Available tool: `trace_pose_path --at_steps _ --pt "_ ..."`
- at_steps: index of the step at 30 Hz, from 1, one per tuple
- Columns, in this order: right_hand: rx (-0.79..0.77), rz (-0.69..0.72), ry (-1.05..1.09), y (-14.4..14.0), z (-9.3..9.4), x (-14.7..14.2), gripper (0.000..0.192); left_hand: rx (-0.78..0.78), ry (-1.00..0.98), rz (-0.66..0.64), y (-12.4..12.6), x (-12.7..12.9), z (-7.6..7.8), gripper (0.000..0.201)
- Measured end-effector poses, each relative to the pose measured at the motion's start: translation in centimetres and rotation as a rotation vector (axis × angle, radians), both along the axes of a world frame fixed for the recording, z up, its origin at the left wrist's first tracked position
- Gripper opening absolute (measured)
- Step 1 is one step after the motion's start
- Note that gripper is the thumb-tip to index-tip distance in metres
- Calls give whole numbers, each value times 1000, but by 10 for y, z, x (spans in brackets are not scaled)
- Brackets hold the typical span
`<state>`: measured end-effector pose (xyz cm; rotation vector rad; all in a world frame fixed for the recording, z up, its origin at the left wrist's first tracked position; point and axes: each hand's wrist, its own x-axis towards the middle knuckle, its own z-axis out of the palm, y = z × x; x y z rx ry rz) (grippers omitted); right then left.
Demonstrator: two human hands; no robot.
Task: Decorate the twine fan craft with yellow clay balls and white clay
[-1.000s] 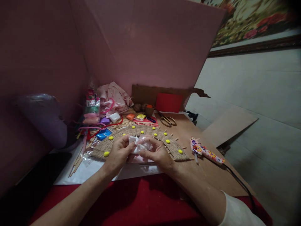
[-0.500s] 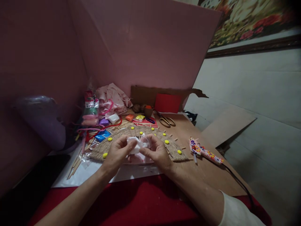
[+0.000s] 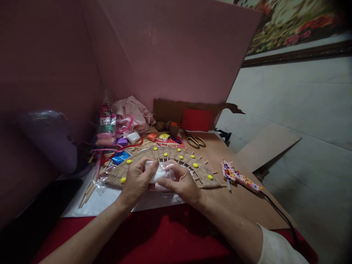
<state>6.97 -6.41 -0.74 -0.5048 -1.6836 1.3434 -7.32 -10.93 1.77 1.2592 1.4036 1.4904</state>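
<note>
My left hand and my right hand both pinch a clear plastic packet of white clay between thumbs and fingers. The left thumb lies over the packet's left end, while the right fingers grip the crinkled plastic at its right. Just beyond and partly under my hands lies a half-round fan shape wound with twine, with short wooden sticks poking out along its edges. Several yellow discs dot its surface. My hands cover part of its inner edge.
A floral glue gun with a black cord rests on a brown board at right. Scissors, a red card and a yellow packet lie behind. Coloured packets, including a blue one, and pink cloth are at left.
The white clay packet has turned and flattened out between my hands, showing more of its white face. Both hands have stayed in nearly the same place.
</note>
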Motion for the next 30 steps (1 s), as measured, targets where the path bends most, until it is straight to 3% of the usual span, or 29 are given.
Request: trace_pose_path --at_steps 5,8,12,19,23,26,30 --pt "0 8 11 0 11 7 30 -15 -90 -2 0 0 3 31" --pt "-186 59 67 4 15 9 35 -54 -143 -14 0 1 6 32" --pt "-358 112 62 10 13 11 21 -74 -182 -24 0 1 9 33" --pt "-241 275 -90 16 19 16 27 -136 -133 -47 -1 -2 11 33" --pt "-149 212 -149 16 18 15 26 -101 50 -41 4 -6 2 32" --pt "-139 178 -214 15 17 13 36 -54 177 -1 8 -9 -4 30" --pt "-206 141 -214 15 16 13 42 -23 165 -8 7 -9 -4 29"
